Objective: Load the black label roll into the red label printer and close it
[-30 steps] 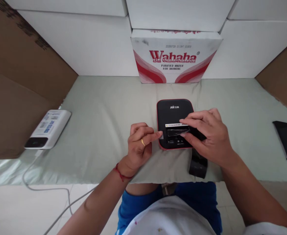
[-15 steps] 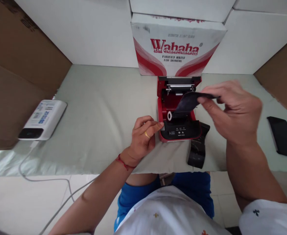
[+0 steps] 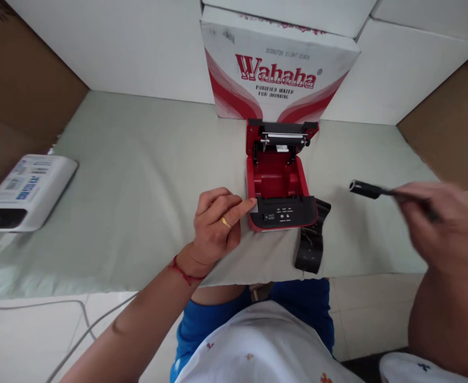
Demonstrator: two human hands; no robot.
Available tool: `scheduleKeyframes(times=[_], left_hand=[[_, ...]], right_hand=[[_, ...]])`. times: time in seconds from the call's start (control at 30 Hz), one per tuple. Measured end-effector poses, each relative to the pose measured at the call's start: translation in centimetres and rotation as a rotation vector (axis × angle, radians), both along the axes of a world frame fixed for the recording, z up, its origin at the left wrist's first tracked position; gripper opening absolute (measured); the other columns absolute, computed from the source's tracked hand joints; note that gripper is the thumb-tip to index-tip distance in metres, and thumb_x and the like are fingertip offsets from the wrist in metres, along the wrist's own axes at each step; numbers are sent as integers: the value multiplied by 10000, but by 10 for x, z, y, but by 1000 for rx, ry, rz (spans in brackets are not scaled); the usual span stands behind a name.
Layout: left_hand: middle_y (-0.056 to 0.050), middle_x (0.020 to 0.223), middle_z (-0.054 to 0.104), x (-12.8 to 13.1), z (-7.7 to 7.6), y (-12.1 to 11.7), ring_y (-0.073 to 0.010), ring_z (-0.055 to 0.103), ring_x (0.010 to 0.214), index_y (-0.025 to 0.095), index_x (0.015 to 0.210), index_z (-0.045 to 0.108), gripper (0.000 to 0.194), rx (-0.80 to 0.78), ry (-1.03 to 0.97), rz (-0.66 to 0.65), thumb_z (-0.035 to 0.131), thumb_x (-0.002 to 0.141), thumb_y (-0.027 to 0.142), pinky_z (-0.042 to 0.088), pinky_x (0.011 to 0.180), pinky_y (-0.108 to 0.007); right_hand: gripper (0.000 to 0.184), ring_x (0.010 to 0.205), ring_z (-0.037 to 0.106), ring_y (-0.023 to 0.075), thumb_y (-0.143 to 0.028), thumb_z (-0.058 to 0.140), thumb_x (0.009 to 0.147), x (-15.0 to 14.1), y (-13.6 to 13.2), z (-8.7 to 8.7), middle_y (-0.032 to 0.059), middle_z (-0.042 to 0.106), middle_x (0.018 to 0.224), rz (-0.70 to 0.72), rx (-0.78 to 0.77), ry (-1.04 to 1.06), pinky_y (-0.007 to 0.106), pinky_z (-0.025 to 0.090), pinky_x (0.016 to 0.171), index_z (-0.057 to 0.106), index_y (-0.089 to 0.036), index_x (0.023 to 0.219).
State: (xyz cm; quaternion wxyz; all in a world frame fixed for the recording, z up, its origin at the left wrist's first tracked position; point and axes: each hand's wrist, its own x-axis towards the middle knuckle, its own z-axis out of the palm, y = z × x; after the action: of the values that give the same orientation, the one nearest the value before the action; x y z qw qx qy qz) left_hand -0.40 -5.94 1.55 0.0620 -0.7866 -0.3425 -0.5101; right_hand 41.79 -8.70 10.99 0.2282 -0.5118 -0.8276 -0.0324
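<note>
A red and black label printer [image 3: 285,215] sits on the cloth-covered table with its lid raised, its red inner bay showing no roll. My left hand [image 3: 218,223] is at its front left corner, index finger pressed on the edge and the other fingers curled in. Off to the right, above the table, my right hand [image 3: 445,223], blurred by motion, pinches the loose strip of a small black label roll [image 3: 365,189]. The roll hangs out past the fingers, its hollow core facing left. A curled black strip [image 3: 310,247] lies by the printer's front right corner.
A white Wahaha water carton [image 3: 277,69] stands right behind the printer. White boxes line the back, with brown cardboard [image 3: 449,127] at both sides. At the left is a white device [image 3: 26,191] with a cable hanging down past the table edge.
My right hand has drawn the black label roll up out of the printer bay and carried it to the right. My left hand stays at the printer's corner. The view has shifted slightly.
</note>
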Motion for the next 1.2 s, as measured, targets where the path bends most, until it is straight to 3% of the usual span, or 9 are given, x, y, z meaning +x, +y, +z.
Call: scheduleKeyframes(times=[0.1,0.2,0.37,0.53,0.63,0.73,0.87,1.03,1.2], left_hand=[[-40,966,755,-1,0,-1,-207,660,955,308,1425,688,520,-8,9,13,523,1002,55,542,918,-406],[-32,964,762,-1,0,-1,-203,665,944,332,1460,681,553,-11,-4,11,542,999,59,542,946,-412],[-36,940,746,0,1,-2,-205,656,943,319,1437,699,531,6,-12,17,538,1007,51,540,920,-400],[-47,977,760,-1,1,-4,-219,660,984,327,1480,667,549,-33,-7,3,532,1014,70,549,943,-426],[-42,984,765,-1,0,-5,-214,660,993,344,1501,656,558,-50,-29,-3,548,1020,81,552,967,-425],[-39,991,768,1,1,-6,-210,657,997,348,1524,637,574,-44,-48,-26,554,1023,82,551,979,-420],[-44,994,768,3,4,-5,-209,651,976,315,1526,623,601,-16,-37,-31,523,1003,37,556,945,-412],[-46,947,750,3,6,-5,-206,646,962,283,1417,683,517,-5,-9,6,496,1007,29,561,895,-398],[-50,986,758,3,6,-6,-208,643,986,258,1444,667,527,-3,-22,-25,509,997,29,560,926,-396]], right_hand=[[380,988,816,298,-365,712,1012,-17,-16,-15,11,841,1137,91,-154,-5,467,643,813,746,-473,1375],[338,1008,824,245,-451,683,1036,-28,-19,-14,30,853,1165,286,-384,35,375,661,783,766,-341,1344],[220,909,819,236,-387,659,1051,-54,12,-22,57,857,1054,2,-133,113,351,617,770,820,-262,1135],[303,830,796,266,-350,656,1003,-88,44,-54,102,842,1086,-77,-304,-252,356,553,643,802,-219,1235],[276,781,793,251,-336,648,1010,-88,41,-31,85,846,1016,66,-484,-237,346,583,639,819,-235,1201],[310,861,826,223,-421,650,1055,-80,31,26,40,859,1141,432,-741,-64,316,663,723,805,-347,1313],[415,921,834,232,-426,656,1063,-94,33,85,-10,847,1221,535,-669,-25,324,670,723,712,-444,1473],[349,991,797,257,-372,586,1052,-156,74,68,16,840,1213,430,-473,-90,380,615,814,783,-317,1335],[156,640,653,175,-231,616,979,-197,102,39,29,787,826,315,-488,-405,305,415,586,772,-237,984]])
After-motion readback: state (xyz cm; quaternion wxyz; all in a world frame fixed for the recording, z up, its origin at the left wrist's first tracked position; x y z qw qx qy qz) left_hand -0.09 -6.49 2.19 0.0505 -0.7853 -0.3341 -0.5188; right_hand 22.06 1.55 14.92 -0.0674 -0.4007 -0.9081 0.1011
